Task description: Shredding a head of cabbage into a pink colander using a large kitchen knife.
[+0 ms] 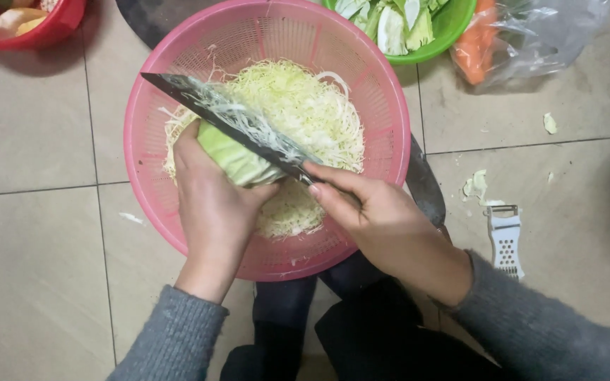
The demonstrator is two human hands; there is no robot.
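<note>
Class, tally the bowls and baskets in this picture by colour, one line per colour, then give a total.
Pink: 1, the pink basket of shredded cabbage under the hands
Green: 1, the green bowl of cut cabbage pieces
Red: 1, the red bowl at the top left corner
Total: 3

You have one package in view: a clear plastic bag [531,32] lying on the tiled floor [30,141] at the top right, just right of the green bowl [453,28]. It is crumpled and see-through, with whitish glints along its folds, and orange carrots [476,49] show through its left side. Its upper part runs out of the picture. You see no labels, signs or screens anywhere.
</note>
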